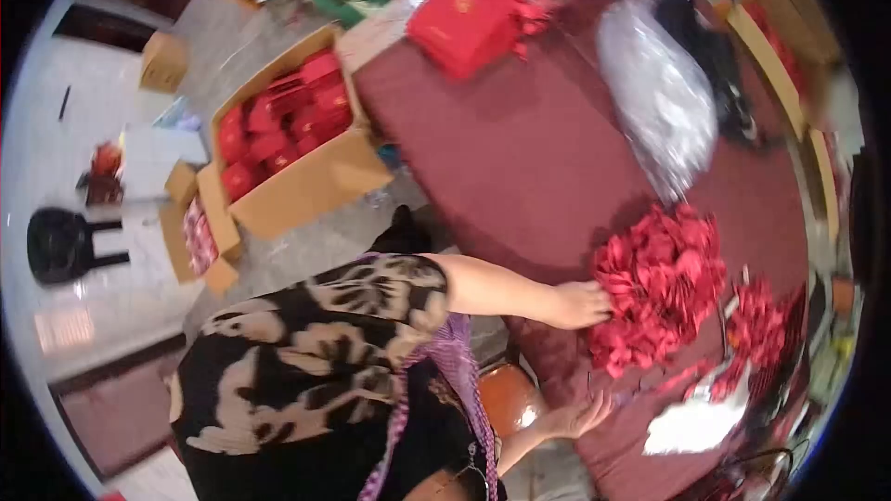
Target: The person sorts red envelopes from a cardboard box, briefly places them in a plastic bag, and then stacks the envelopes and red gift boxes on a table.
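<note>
A large bunch of red ribbon bows (659, 288), ruffled and heaped together, lies on the dark red tabletop. My left hand (583, 304) is at its near edge, with the fingers curled against the ribbon and the tips partly hidden. My right hand (580, 416) is held over the table's near edge, palm turned up and fingers apart, with nothing in it. A smaller red ribbon bunch (756, 325) lies beyond the large one. Beside it is a white sheet or bag (698, 422).
A clear plastic bag (654, 83) lies on the dark red table (520, 148). Red gift bags (464, 23) are stacked at its left end. On the floor, a cardboard box (311, 181) holds several red items. An orange stool (509, 399) is close to my body.
</note>
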Demonstrator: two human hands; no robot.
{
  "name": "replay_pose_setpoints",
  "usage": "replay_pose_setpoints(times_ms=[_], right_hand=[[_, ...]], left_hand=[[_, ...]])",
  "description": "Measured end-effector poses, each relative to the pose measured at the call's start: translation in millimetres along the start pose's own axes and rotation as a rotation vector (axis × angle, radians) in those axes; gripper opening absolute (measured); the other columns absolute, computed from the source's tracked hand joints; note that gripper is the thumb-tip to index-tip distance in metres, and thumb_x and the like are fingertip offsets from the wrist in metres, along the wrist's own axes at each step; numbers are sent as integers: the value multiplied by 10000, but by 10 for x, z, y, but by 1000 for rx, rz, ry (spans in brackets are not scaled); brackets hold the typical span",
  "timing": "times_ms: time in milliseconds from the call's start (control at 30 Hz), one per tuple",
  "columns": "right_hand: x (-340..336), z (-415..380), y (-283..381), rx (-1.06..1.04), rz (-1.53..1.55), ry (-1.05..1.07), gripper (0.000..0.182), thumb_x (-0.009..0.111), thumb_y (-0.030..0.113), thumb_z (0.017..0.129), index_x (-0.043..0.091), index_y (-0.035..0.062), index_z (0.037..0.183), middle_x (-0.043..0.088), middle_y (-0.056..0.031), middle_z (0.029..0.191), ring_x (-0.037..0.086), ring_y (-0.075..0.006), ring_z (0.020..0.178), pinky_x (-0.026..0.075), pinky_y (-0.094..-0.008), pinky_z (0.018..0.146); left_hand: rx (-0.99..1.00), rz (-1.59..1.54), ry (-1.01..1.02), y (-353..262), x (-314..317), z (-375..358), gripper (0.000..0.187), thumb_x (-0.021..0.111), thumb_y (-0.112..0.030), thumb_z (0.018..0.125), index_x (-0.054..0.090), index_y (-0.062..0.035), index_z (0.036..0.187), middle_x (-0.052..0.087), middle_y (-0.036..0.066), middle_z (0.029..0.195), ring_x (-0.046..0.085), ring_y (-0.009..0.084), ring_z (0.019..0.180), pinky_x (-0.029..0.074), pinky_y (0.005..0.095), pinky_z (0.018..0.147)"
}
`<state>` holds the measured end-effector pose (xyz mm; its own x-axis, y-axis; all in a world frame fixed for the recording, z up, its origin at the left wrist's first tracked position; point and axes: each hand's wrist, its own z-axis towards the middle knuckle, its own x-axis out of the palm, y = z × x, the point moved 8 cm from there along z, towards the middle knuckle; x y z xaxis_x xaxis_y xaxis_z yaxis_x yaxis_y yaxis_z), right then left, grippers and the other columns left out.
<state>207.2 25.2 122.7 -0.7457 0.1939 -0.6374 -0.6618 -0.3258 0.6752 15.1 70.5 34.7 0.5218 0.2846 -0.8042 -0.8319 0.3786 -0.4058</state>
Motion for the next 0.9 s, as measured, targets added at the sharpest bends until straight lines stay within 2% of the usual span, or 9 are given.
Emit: replay_pose_setpoints(times_ms=[67, 100, 167, 267, 333, 567, 667, 767, 900], right_hand=[[-187, 329, -44, -214, -298, -44, 216, 506, -29, 875, 637, -18, 1046, 576, -162, 1124, 572, -284, 979, 503, -358, 841], [380, -215, 277, -159, -193, -57, 209, 502, -15, 886, 636, -14, 1047, 568, -170, 1145, 554, -293, 1023, 502, -365, 838], [327, -104, 298, -129, -131, -60, 203, 499, 3, 903, 635, -11, 1054, 572, -170, 1149, 547, -300, 1047, 504, -362, 819], [432, -54, 196, -171, 82, -17, 201, 519, 14, 895, 638, -3, 1057, 585, -164, 1136, 550, -285, 1039, 494, -370, 831], [598, -79, 134, -257, -264, 24, 215, 556, 46, 869, 644, 19, 1063, 589, -171, 1142, 545, -309, 1047, 448, -417, 891], [841, -283, -17, -315, -445, 188, 279, 487, 27, 890, 579, -29, 1147, 559, -215, 1200, 523, -378, 1093, 416, -458, 934], [785, -275, 419, -370, -468, 181, 289, 548, -1, 846, 609, -6, 1129, 593, -194, 1161, 553, -339, 1073, 412, -410, 966], [737, -311, 670, -395, -389, 39, 289, 448, -45, 889, 660, 27, 1071, 617, -218, 1073, 570, -401, 985, 437, -486, 856], [720, -519, 733, -181, 51, -126, 201, 607, 37, 861, 616, -20, 1054, 638, -145, 987, 612, -233, 784, 520, -317, 657]], left_hand=[[-58, -85, -10, 9, 270, 724, 213, 483, -191, 804, 626, -67, 900, 586, 84, 1011, 529, 233, 967, 419, 367, 804], [-47, 33, 152, 435, -94, 145, 187, 481, -191, 814, 612, -66, 863, 581, 98, 987, 534, 241, 940, 425, 377, 786], [-25, 8, 170, 346, -114, 241, 199, 488, -205, 813, 600, -58, 887, 570, 107, 968, 537, 253, 930, 431, 386, 769], [59, 14, -98, 146, -667, -165, 263, 483, -205, 820, 560, -35, 1005, 541, 209, 1095, 527, 328, 961, 437, 414, 776], [125, 22, -153, 125, -1064, -614, 299, 462, -184, 835, 544, -16, 1069, 500, 251, 1182, 519, 376, 1036, 449, 443, 805], [-467, -71, 33, 653, -2012, -2692, 320, 551, -104, 741, 561, -23, 1050, 530, 159, 1157, 538, 305, 1031, 450, 423, 816], [-706, 60, -87, 785, -2543, -3465, 370, 603, -72, 664, 572, -38, 1031, 533, 155, 1119, 538, 306, 1008, 452, 403, 806], [-929, 70, -151, 978, -2803, -4178, 340, 597, -54, 717, 567, -44, 1056, 535, 153, 1095, 544, 326, 985, 454, 408, 801], [-1182, -159, -364, 1190, -3089, -5088, 320, 573, -43, 763, 554, -26, 1082, 528, 165, 1128, 523, 349, 1044, 443, 418, 878]])
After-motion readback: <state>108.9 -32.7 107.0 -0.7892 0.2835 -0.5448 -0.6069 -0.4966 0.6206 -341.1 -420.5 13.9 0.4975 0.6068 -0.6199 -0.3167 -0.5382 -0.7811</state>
